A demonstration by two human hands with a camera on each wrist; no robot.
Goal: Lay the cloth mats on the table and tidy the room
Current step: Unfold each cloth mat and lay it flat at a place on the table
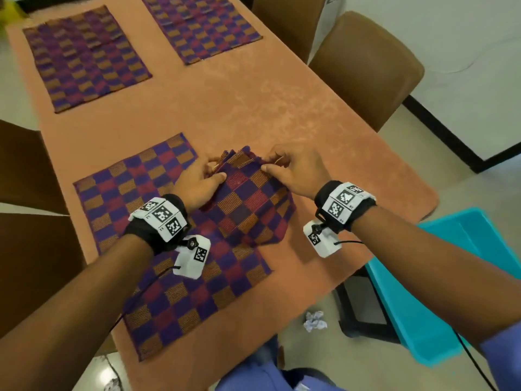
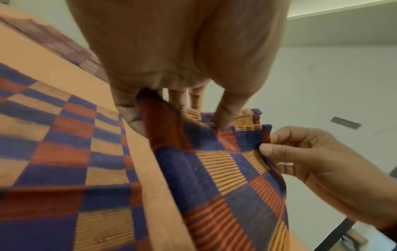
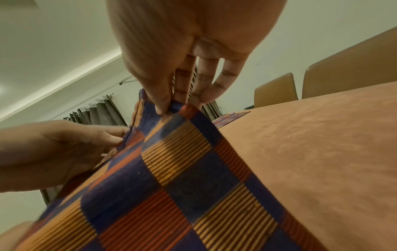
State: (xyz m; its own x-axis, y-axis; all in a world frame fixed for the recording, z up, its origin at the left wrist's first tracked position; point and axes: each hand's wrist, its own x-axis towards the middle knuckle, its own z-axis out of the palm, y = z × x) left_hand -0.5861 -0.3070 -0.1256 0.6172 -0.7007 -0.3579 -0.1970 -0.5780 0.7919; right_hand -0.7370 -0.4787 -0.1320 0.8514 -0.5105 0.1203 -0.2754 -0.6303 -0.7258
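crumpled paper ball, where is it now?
Head view: the crumpled paper ball lies on the floor off the table's near right corner, just left of the turquoise bin.

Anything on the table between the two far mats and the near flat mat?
Nothing: only bare orange tablecloth lies between the far checkered cloth mats and the near one, per head view.

The mat held up point(image 1: 248, 204) is woven cloth, ribbed in fine raised threads of blue, red and orange, matt and a little coarse, soft enough to crease in folds. The three mats lying flat, like the near one point(image 1: 174, 258), share that same checked weave. Under them the counter point(image 1: 253, 108) wears an orange cloth with a faint mottled, velvety nap, no shine to it. The chairs point(image 1: 366, 69) look like smooth brown leatherette. The bin point(image 1: 439, 314) is glossy turquoise plastic, the floor point(image 1: 456, 193) pale polished tile, and crumpled white paper point(image 1: 315, 321) lies there.
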